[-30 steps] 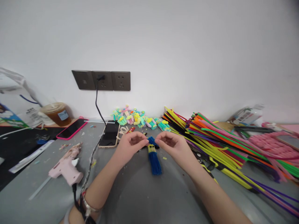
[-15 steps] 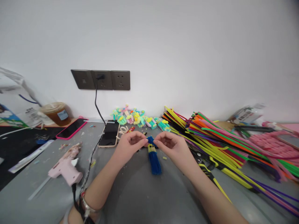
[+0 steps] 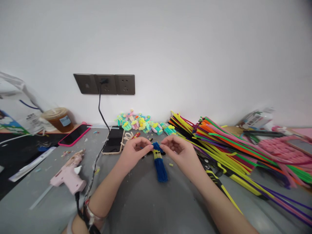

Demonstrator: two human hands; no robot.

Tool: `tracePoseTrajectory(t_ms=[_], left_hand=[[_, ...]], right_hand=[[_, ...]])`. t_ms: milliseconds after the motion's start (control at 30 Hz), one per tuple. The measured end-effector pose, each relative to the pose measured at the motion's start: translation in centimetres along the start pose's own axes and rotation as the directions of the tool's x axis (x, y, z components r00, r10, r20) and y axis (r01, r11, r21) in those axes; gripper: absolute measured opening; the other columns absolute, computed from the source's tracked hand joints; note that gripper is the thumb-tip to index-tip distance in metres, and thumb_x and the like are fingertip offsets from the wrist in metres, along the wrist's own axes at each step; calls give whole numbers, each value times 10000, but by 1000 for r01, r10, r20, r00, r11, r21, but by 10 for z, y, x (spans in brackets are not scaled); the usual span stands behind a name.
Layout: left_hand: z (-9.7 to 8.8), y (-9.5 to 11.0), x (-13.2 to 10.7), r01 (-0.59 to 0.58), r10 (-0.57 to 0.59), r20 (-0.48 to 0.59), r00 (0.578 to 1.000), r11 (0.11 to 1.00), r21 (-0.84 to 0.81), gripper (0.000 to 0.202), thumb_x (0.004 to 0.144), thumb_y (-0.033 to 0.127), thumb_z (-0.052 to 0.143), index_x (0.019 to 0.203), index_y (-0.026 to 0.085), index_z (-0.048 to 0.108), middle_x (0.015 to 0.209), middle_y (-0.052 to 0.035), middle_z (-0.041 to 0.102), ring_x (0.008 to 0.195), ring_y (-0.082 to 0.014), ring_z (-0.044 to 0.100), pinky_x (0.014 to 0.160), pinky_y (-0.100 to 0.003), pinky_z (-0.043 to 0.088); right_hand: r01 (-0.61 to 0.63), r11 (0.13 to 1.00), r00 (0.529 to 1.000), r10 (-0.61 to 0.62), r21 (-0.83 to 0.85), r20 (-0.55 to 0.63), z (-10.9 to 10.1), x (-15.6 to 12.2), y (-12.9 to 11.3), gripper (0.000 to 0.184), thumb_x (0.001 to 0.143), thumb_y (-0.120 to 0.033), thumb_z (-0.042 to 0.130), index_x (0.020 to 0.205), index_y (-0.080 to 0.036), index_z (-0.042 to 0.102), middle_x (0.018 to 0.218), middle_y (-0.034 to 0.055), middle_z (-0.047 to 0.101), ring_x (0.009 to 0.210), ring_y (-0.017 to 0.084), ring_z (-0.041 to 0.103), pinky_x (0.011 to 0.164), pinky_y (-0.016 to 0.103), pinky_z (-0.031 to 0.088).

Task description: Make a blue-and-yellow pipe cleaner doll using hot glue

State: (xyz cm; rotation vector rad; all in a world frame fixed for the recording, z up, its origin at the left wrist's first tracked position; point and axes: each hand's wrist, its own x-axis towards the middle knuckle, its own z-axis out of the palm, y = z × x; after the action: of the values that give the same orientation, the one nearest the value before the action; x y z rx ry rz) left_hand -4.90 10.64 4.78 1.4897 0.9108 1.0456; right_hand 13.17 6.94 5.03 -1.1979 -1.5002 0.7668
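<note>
A small figure of blue pipe cleaners with a yellow band (image 3: 159,163) lies on the grey table (image 3: 151,208) in front of me. My left hand (image 3: 135,152) pinches its top end from the left, fingers curled together. My right hand (image 3: 178,151) pinches the same top end from the right. Both thumbs and forefingers meet at the blue tip. A bracelet sits on my left wrist.
A big heap of coloured pipe cleaners (image 3: 234,146) fills the right. Yellow-handled pliers (image 3: 216,180) lie beside my right forearm. A pink glue gun (image 3: 69,174) lies left, two phones (image 3: 114,139) and small finished figures (image 3: 143,123) behind, a drink cup (image 3: 58,118) far left.
Both hands stay pinched on the figure's top; they and the figure have shifted very slightly left. Nothing else moved.
</note>
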Motion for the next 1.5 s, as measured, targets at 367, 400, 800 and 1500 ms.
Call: tracePoseTrajectory(t_ms=[367,400,800,1500], left_hand=[[0,-5,0,-43,43,24,999,999,20,216,751,374,724,747,167,663,686,1,640,661,-132,577,642,-242,464],[1,-4,0,-38,37,20,999,999,18,218,744,377,728,743,167,665,679,3,640,654,-132,577,640,-243,464],[3,1,-1,2,-2,-10,1000,1000,4,203,712,356,741,713,165,671,662,-4,664,638,-136,600,649,-251,494],[3,1,-2,-17,17,-15,1000,1000,-2,251,705,399,753,726,164,668,682,-18,679,654,-147,615,650,-261,503]], right_hand=[[47,997,999,-46,-57,19,2,0,-3,116,811,-284,650,788,-170,648,678,7,614,602,144,546,552,250,421],[45,997,999,-44,-57,21,2,0,-3,114,809,-282,650,786,-171,647,675,6,614,599,144,547,550,248,423],[97,994,995,-97,-59,-5,5,-2,-7,48,794,-212,649,760,-178,646,694,14,647,611,145,606,561,238,486],[114,991,993,-115,-71,-12,5,-3,-9,55,798,-217,661,756,-183,650,707,22,654,629,160,627,577,257,519]])
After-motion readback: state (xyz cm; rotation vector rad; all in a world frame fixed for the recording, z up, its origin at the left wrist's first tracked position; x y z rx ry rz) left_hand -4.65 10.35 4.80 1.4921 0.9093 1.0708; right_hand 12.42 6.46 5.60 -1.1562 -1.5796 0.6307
